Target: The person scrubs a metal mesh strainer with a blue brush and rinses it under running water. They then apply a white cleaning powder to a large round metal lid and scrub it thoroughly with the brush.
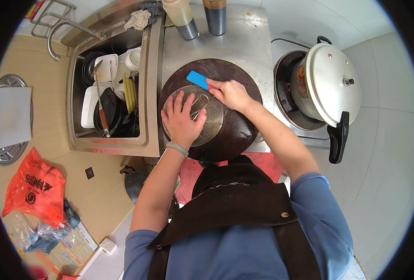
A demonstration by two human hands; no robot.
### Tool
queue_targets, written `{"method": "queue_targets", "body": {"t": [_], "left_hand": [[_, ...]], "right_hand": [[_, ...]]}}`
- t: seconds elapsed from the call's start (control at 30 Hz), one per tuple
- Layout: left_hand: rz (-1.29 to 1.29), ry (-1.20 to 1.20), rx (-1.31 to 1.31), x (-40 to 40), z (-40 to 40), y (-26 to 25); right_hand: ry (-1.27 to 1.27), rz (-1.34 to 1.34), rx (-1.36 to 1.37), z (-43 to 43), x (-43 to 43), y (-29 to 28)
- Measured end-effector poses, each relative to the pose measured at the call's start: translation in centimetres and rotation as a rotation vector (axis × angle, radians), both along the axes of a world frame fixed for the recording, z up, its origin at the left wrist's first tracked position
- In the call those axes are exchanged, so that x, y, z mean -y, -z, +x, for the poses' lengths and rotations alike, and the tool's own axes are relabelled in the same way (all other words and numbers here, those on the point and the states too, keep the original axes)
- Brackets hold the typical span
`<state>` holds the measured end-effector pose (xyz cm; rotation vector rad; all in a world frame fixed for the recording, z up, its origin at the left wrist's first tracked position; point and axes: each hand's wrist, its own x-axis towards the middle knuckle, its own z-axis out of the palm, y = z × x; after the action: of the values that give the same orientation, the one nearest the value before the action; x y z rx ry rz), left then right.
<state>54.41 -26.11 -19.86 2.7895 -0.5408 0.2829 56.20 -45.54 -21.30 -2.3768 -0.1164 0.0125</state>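
Note:
My left hand [181, 123] lies with fingers spread on a round coiled-wire rack [212, 120], pressing on it without closing around it. My right hand [232, 93] grips a blue tool [197, 79] with a red part by the fingers. Its blue piece points up and left past the rack's far edge. Thin metal shows between the two hands; whether it belongs to the tool or the rack I cannot tell. Under the rack is a large, dark, wet-looking round board [233, 140].
A steel sink [149, 105] at left holds piled dishes and a wooden-handled utensil [103, 117]. Two sauce bottles [215, 17] stand behind the board. At right, a large pressure cooker [329, 84] sits on a stove. An orange-red plastic bag [37, 192] lies on the left counter.

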Motion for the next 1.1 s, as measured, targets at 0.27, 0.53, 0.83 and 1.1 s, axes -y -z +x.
{"method": "queue_targets", "body": {"t": [0.27, 0.53, 0.83, 1.1], "left_hand": [[-0.031, -0.012, 0.015, -0.8, 1.0, 0.5], [-0.032, -0.054, 0.003, -0.6, 1.5, 0.6], [-0.043, -0.057, 0.017, -0.5, 1.7, 0.8], [-0.037, -0.074, -0.009, -0.4, 1.4, 0.5]], "right_hand": [[0.122, 0.071, -0.079, -3.8, 0.5, -0.8], [0.292, 0.131, 0.036, -7.2, -1.3, 1.3], [0.261, 0.112, 0.16, -7.9, -1.0, 1.9], [0.238, 0.051, 0.062, -5.1, -1.7, 1.0]]}}
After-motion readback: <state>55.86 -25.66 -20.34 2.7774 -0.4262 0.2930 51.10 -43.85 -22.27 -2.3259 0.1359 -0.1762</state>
